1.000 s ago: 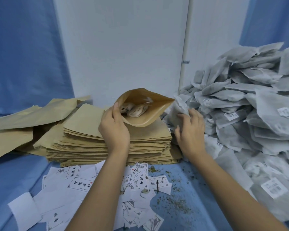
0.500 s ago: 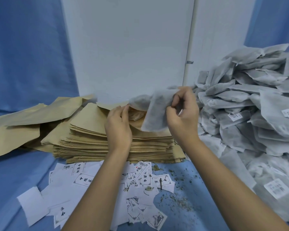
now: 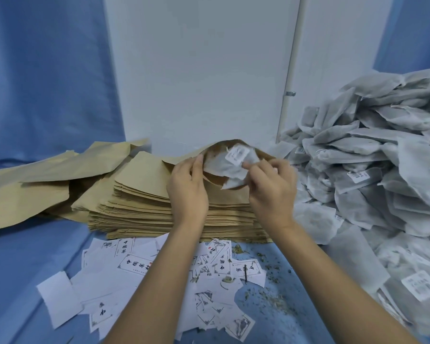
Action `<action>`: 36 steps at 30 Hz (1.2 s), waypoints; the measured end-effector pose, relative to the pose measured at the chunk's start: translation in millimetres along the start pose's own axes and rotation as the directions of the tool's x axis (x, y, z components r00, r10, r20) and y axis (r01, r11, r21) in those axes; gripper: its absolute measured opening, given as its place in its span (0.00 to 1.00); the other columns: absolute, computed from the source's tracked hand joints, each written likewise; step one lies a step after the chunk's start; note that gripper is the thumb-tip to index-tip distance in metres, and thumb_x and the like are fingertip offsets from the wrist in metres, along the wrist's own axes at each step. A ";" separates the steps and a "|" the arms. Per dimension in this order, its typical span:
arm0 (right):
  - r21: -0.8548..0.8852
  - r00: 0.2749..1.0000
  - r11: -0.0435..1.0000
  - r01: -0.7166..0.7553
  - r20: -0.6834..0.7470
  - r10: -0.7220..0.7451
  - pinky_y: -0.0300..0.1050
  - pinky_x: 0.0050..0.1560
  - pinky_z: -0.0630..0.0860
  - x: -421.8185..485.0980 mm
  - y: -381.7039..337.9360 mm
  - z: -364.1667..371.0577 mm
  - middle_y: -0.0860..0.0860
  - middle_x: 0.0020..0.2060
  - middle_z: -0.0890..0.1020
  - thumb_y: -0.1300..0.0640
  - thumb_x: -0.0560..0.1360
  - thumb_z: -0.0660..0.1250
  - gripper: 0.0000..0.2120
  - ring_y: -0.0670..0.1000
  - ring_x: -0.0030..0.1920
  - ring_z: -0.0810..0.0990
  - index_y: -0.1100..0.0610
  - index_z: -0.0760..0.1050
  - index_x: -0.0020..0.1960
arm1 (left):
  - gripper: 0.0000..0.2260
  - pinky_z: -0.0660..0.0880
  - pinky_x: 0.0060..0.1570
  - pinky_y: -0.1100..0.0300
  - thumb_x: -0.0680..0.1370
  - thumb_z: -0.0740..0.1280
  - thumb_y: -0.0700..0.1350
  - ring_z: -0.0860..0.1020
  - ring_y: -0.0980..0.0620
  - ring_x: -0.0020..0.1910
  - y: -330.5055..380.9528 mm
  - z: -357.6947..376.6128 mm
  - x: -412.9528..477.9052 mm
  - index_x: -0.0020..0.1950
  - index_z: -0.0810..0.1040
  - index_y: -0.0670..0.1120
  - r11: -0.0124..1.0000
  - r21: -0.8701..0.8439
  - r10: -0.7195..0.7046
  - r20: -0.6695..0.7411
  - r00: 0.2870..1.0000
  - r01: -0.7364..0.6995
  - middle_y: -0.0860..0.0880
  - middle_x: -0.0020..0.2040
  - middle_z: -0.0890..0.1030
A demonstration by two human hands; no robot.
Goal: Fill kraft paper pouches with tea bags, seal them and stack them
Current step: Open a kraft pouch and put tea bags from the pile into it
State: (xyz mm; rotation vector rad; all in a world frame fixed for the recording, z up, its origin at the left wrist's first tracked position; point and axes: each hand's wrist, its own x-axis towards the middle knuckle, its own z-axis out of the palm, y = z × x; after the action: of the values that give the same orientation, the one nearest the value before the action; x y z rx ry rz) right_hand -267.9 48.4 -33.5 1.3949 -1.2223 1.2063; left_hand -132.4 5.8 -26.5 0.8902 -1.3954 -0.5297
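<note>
Holds the kraft pouch [image 3: 213,154] open by its rim with the left hand [image 3: 188,189], atop the pouch stack [image 3: 139,204] — pinches a tea bag [image 3: 230,166] half inside its mouth with the right hand [image 3: 271,187].

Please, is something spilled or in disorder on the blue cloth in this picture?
Yes. Loose tea crumbs lie spilled on the blue cloth in front of the stack of pouches, some on the paper labels, which lie scattered and overlapping, not in a pile.
</note>
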 end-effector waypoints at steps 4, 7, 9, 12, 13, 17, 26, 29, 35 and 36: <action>0.011 0.950 0.999 -0.054 0.308 0.048 0.48 0.32 0.76 -7.9 0.4 3.1 0.52 0.49 0.84 0.72 0.63 0.72 0.11 0.57 0.40 0.77 0.60 0.81 0.42 | 0.13 0.64 0.44 0.80 0.82 0.59 0.47 0.74 0.62 0.43 1.7 3.6 -7.5 0.51 0.82 0.43 0.999 0.036 0.037 0.058 0.998 -0.039 0.51 0.47 0.80; -0.052 0.755 0.988 -0.146 0.640 0.145 0.48 0.44 0.75 2.3 -7.3 11.7 0.55 0.53 0.80 0.63 0.74 0.64 0.11 0.59 0.49 0.78 0.60 0.80 0.54 | 0.13 0.65 0.49 0.78 0.82 0.60 0.47 0.76 0.61 0.48 -0.2 6.5 -20.1 0.55 0.82 0.43 0.998 0.042 0.040 0.089 0.995 -0.043 0.48 0.53 0.80; -0.103 0.570 0.977 -0.185 0.799 0.192 0.47 0.48 0.71 12.4 -8.8 21.3 0.57 0.52 0.79 0.58 0.79 0.57 0.13 0.59 0.52 0.77 0.62 0.78 0.54 | 0.13 0.66 0.55 0.74 0.81 0.60 0.47 0.76 0.55 0.56 -1.5 7.7 -28.8 0.58 0.81 0.43 0.999 0.038 0.025 0.092 0.995 -0.028 0.46 0.58 0.79; -0.094 0.382 0.965 -0.246 0.905 0.186 0.47 0.50 0.72 26.7 -8.1 27.5 0.61 0.52 0.80 0.57 0.81 0.53 0.16 0.60 0.54 0.77 0.65 0.77 0.54 | 0.14 0.61 0.56 0.81 0.81 0.60 0.48 0.73 0.58 0.58 -1.7 8.4 -39.2 0.60 0.80 0.43 0.999 0.037 0.021 0.104 0.994 -0.025 0.46 0.61 0.78; -0.067 0.366 0.962 -0.264 0.916 0.164 0.48 0.53 0.72 28.5 -7.2 28.6 0.61 0.53 0.80 0.58 0.81 0.53 0.16 0.60 0.55 0.77 0.66 0.77 0.54 | 0.14 0.60 0.55 0.83 0.81 0.60 0.48 0.72 0.60 0.58 -1.9 8.6 -40.7 0.61 0.79 0.43 0.999 0.039 0.018 0.114 0.993 -0.023 0.46 0.62 0.77; 0.068 0.401 0.900 -0.431 0.908 0.124 0.49 0.48 0.72 21.0 -6.7 26.7 0.56 0.44 0.80 0.59 0.79 0.56 0.13 0.55 0.46 0.76 0.61 0.79 0.44 | 0.15 0.59 0.55 0.82 0.81 0.59 0.48 0.72 0.56 0.63 -2.1 9.7 -34.1 0.62 0.79 0.44 1.000 0.014 -0.027 0.106 0.994 0.026 0.46 0.64 0.76; 0.000 0.695 0.737 -0.676 0.334 0.637 0.37 0.36 0.65 -24.6 30.7 1.9 0.48 0.38 0.76 0.55 0.74 0.55 0.11 0.43 0.40 0.73 0.56 0.74 0.38 | 0.15 0.64 0.41 0.79 0.82 0.59 0.49 0.74 0.55 0.47 -6.6 15.3 2.4 0.57 0.81 0.42 0.990 -0.016 -0.139 0.015 0.990 0.139 0.50 0.49 0.79; -0.387 0.619 0.829 -0.404 0.551 0.559 0.49 0.59 0.66 -38.0 57.8 10.2 0.55 0.66 0.72 0.55 0.78 0.56 0.15 0.54 0.66 0.67 0.60 0.78 0.56 | 0.16 0.63 0.37 0.75 0.82 0.59 0.49 0.71 0.57 0.40 -11.5 18.6 11.4 0.52 0.81 0.40 0.986 -0.030 -0.166 -0.030 0.986 0.165 0.50 0.42 0.75; -0.489 0.347 0.851 -0.192 0.777 0.525 0.60 0.73 0.41 -36.9 80.0 29.2 0.51 0.78 0.42 0.50 0.81 0.51 0.22 0.59 0.76 0.37 0.49 0.62 0.74 | 0.15 0.64 0.32 0.75 0.82 0.58 0.49 0.69 0.57 0.34 -17.0 20.7 16.1 0.42 0.77 0.43 0.982 -0.009 -0.190 -0.032 0.981 0.190 0.52 0.34 0.72; -0.492 0.309 0.849 -0.192 0.791 0.528 0.61 0.73 0.40 -35.1 83.2 31.1 0.51 0.78 0.42 0.50 0.81 0.51 0.22 0.59 0.76 0.36 0.48 0.60 0.75 | 0.15 0.64 0.32 0.73 0.82 0.58 0.49 0.69 0.58 0.33 -17.6 20.6 16.0 0.41 0.75 0.44 0.982 -0.004 -0.191 -0.031 0.981 0.190 0.53 0.34 0.72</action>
State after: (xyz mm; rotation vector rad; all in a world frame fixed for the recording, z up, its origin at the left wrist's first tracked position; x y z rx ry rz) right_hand -348.5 12.7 -70.1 1.6011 -2.5307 0.3213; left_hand -147.1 -21.5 -31.9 1.0331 -1.2883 -0.6591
